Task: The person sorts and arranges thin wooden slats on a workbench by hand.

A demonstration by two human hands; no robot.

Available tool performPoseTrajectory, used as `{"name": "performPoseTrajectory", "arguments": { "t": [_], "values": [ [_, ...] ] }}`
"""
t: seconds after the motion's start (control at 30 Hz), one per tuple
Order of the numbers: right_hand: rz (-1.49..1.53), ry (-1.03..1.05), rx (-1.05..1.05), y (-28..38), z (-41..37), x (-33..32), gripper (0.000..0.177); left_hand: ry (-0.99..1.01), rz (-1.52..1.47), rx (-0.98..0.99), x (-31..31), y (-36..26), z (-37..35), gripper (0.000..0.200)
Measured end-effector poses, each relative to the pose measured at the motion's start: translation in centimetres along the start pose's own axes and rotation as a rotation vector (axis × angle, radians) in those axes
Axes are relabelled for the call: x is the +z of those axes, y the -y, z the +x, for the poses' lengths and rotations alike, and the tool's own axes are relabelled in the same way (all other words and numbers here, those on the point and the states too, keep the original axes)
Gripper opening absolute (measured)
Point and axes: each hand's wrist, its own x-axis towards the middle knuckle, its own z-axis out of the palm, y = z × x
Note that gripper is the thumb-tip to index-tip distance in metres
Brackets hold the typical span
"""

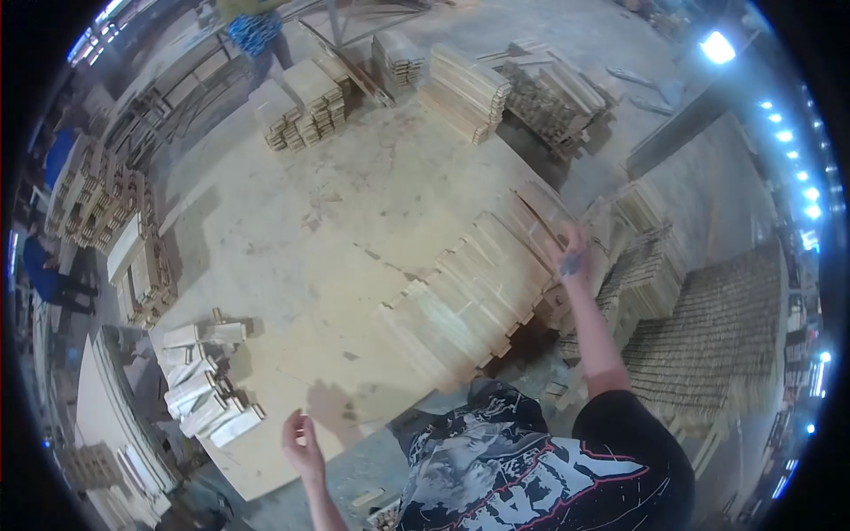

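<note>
My right hand (pixel 571 252) is closed on the near end of a thin wooden slat (pixel 537 215), tilted up at the right end of a row of pale boards (pixel 469 296) on the large work table (pixel 310 239). Some of those boards overhang the table's near edge. Over the table's near left part is my left hand (pixel 303 445), fingers slightly curled and apart, holding nothing. Nearest to it lies a loose pile of short pale boards (pixel 208 398).
Stacked boards stand at the table's far edge (pixel 310 93) and far right (pixel 465 93). Crates of slats (pixel 708 327) flank my right side. A person (pixel 252 31) stands beyond the table; another (pixel 49 270) is at far left. A post (pixel 686 133) rises at right.
</note>
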Motion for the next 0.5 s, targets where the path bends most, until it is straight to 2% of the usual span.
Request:
{"name": "performPoseTrajectory", "arguments": {
  "t": [0.03, 0.1, 0.13, 0.2, 0.23, 0.33, 0.5],
  "values": [
    [-0.042, 0.044, -0.003, -1.3, 1.8, 0.4, 0.055, -0.018, -0.014, -0.019, 2.7, -0.6, -2.1, 0.026],
    [-0.134, 0.134, -0.006, -3.3, 3.8, -0.2, 0.061, 0.045, -0.054, -0.091, 6.5, -5.9, -5.5, 0.026],
    [-0.071, 0.201, -0.011, -4.5, 4.5, -0.1, 0.061, 0.069, -0.068, -0.116, 7.9, -8.1, -6.5, 0.025],
    [0.056, 0.323, -0.030, -5.6, 6.0, 0.3, 0.062, 0.090, -0.043, -0.029, 9.5, -10.2, -7.2, 0.026],
    [0.106, 0.312, -0.047, -5.7, 6.2, 0.8, 0.061, 0.103, -0.028, 0.010, 10.1, -11.0, -7.4, 0.026],
    [0.217, 0.308, -0.096, -4.9, 4.4, 1.9, 0.060, 0.049, -0.039, -0.068, 10.5, -13.1, -7.5, 0.026],
    [0.324, 0.329, -0.122, -1.6, 1.2, 2.1, 0.060, 0.030, -0.047, -0.118, 12.9, -12.3, -8.8, 0.024]
  ]
}}
